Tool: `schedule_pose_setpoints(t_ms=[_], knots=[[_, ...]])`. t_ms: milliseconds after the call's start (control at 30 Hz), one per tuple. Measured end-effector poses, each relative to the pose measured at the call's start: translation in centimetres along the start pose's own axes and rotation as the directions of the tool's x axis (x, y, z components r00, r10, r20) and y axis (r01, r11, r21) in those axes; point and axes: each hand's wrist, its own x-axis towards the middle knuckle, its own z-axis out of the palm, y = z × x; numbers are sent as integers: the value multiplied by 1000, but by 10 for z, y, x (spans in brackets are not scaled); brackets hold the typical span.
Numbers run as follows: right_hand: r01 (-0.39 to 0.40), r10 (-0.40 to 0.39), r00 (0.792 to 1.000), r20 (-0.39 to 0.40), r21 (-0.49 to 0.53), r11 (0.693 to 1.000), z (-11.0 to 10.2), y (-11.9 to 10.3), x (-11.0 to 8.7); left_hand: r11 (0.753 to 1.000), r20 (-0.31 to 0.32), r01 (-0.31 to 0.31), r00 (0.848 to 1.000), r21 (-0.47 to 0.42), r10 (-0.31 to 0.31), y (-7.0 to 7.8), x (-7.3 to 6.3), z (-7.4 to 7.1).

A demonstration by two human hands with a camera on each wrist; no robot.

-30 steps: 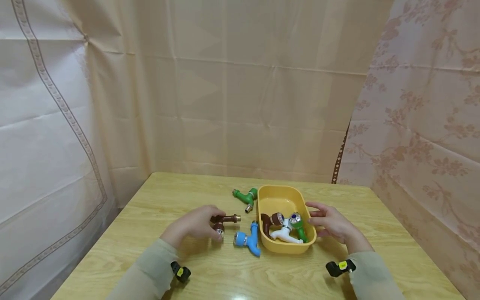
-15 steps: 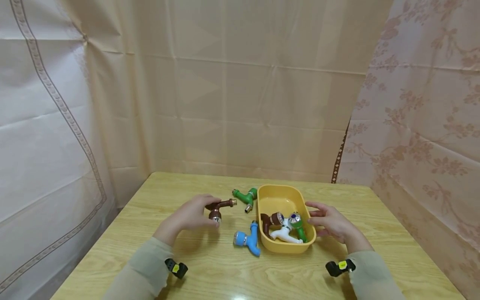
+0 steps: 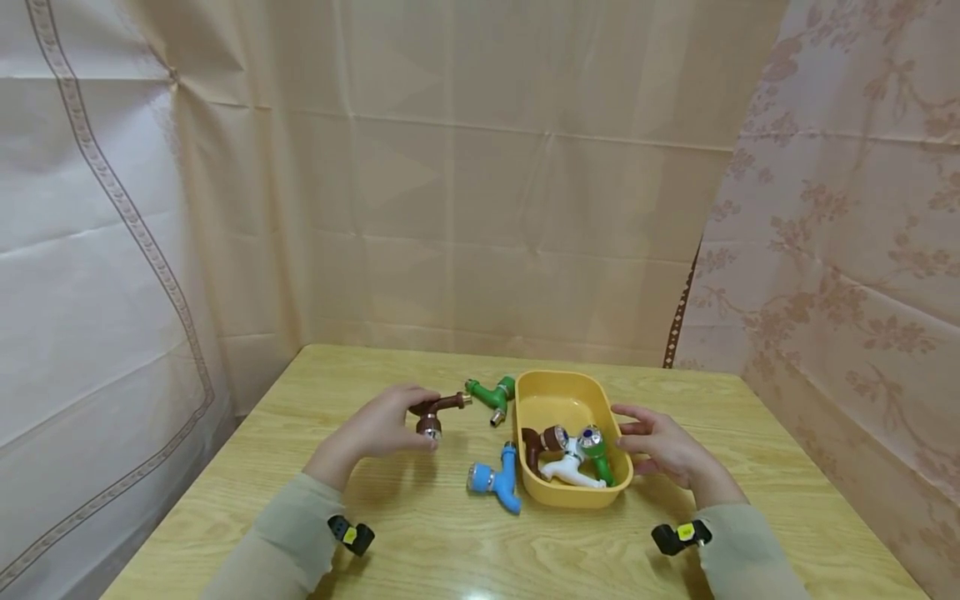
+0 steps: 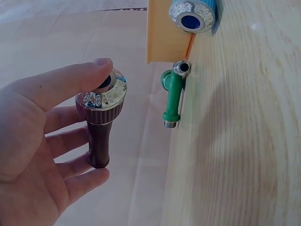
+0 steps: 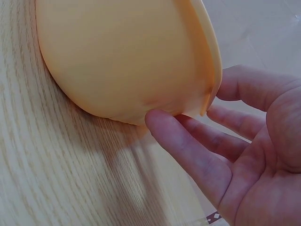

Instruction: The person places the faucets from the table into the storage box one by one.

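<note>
My left hand (image 3: 378, 423) holds a brown tap (image 3: 430, 423) above the table. In the left wrist view, the thumb presses the tap's silver-ringed knob (image 4: 104, 96) and the fingers lie along the far side. A yellow plastic tub (image 3: 570, 497) stands right of it, holding a brown tap (image 3: 532, 450), a white tap (image 3: 572, 472) and a green tap (image 3: 598, 458). My right hand (image 3: 663, 450) touches the tub's right side with extended fingers; in the right wrist view, its fingertips (image 5: 157, 120) rest at the outer wall and rim.
On the table (image 3: 420, 542), a blue tap (image 3: 501, 479) lies just left of the tub. Farther back, another green tap (image 3: 495, 396) lies against the tub's left side. Curtains (image 3: 480, 208) hang behind and at both sides of the table.
My left hand has lifted the brown tap from the table and drawn it slightly back and left. My right hand and the tub have stayed in place.
</note>
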Motion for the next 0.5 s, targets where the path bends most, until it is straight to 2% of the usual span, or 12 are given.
schedule_pose_setpoints(t_ms=[400, 500], knots=[[-12, 11, 1000, -20, -2, 1000, 1, -1, -1, 1000, -4, 13, 1000, 13, -13, 6, 2, 5], [-11, 10, 1000, -19, -10, 1000, 0, -1, 0, 1000, -6, 0, 1000, 24, 0, 7, 4, 7]])
